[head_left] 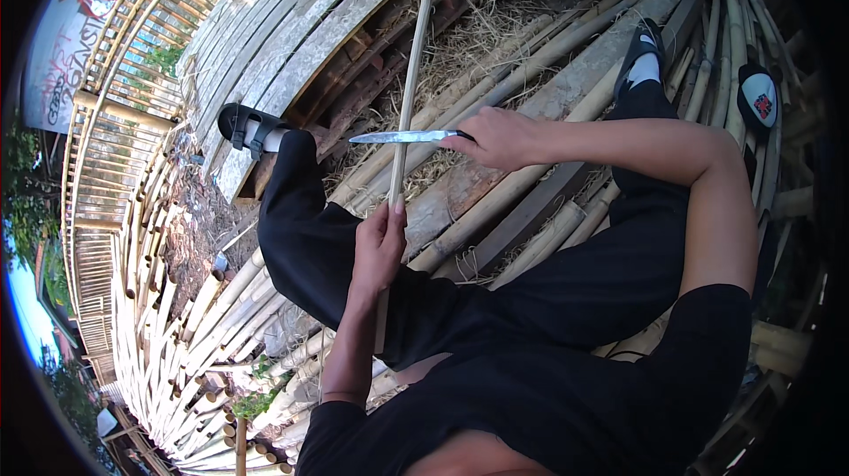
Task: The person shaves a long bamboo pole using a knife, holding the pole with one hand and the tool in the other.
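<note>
My left hand [380, 244] is closed around a long, narrow bamboo strip [416, 60], which runs from my lap up past the top edge of the view. In my right hand [498, 137] is a knife [402, 137], its dark handle mostly hidden by the fingers. The pale blade points left and lies across the strip, a little above my left hand. Whether the edge cuts into the strip cannot be made out. Both my legs, in black trousers, are spread apart on either side of the strip.
Bamboo poles [531, 60] lie under and beside me, with more piled at the lower left [190, 343]. A grey slatted wooden platform [292, 25] stands ahead. Shavings [486, 25] litter the ground. A bamboo fence [93, 211] runs along the left. A sandal [758, 98] rests at the right.
</note>
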Available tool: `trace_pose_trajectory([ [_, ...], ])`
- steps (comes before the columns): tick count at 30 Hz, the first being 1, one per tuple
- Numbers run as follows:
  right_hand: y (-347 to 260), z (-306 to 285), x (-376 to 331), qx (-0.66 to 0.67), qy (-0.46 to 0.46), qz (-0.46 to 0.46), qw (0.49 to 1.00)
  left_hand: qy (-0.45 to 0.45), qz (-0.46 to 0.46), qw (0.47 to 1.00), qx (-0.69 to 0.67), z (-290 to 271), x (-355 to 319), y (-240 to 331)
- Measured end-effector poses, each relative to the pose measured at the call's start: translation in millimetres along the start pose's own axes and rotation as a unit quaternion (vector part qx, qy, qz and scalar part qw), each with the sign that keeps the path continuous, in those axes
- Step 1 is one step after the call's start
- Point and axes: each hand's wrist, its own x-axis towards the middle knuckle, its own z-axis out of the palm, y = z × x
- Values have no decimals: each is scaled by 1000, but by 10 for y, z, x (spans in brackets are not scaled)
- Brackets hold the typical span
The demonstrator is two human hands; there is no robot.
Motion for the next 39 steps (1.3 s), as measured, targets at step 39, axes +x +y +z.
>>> trace_pose_trajectory([
  [39, -342, -1445, -292, 107, 277, 39, 954, 32, -50, 946, -318, -282, -1483, -144],
])
